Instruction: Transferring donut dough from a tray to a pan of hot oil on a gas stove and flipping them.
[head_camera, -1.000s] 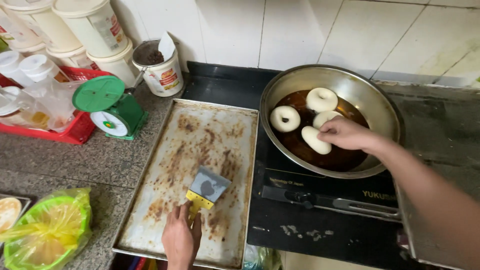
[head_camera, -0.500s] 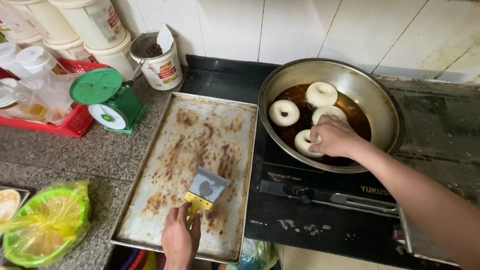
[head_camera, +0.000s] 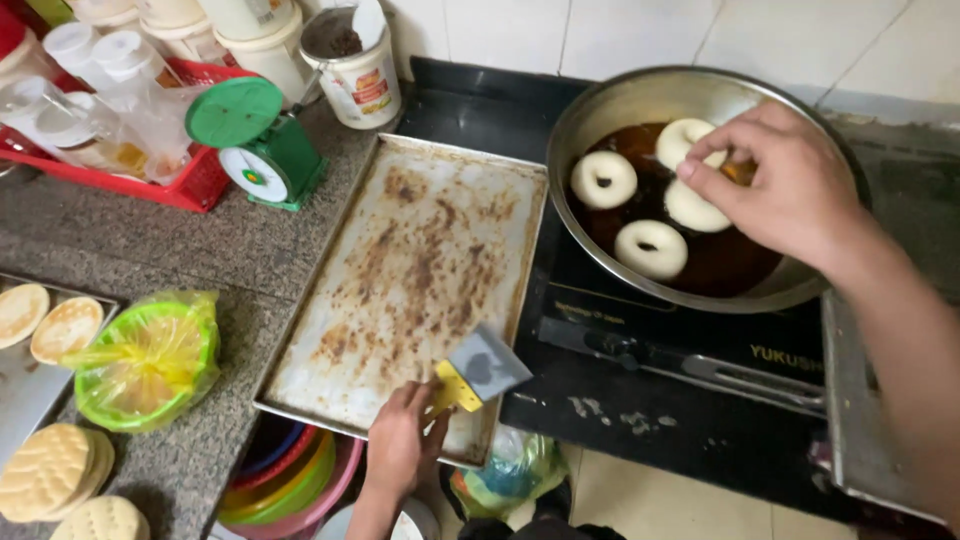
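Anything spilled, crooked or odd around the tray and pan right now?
Nothing spilled. The baking tray is heavily stained brown and its near edge overhangs the counter, by the left hand holding a scraper.

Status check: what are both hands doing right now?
Left hand grips scraper on tray. Right hand over pan, fingertips at dough rings. Nothing in the way.

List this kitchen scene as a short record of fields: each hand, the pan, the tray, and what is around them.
left hand: grips the yellow handle of a scraper over the near edge of the baking tray
right hand: over the pan, fingertips at a dough ring
pan: dark liquid, four pale dough rings
baking tray: bare, brown-stained
stove: black, under the pan
left of tray: green kitchen scale, red basket
near left: green bowl in a yellow bag, round flat biscuits
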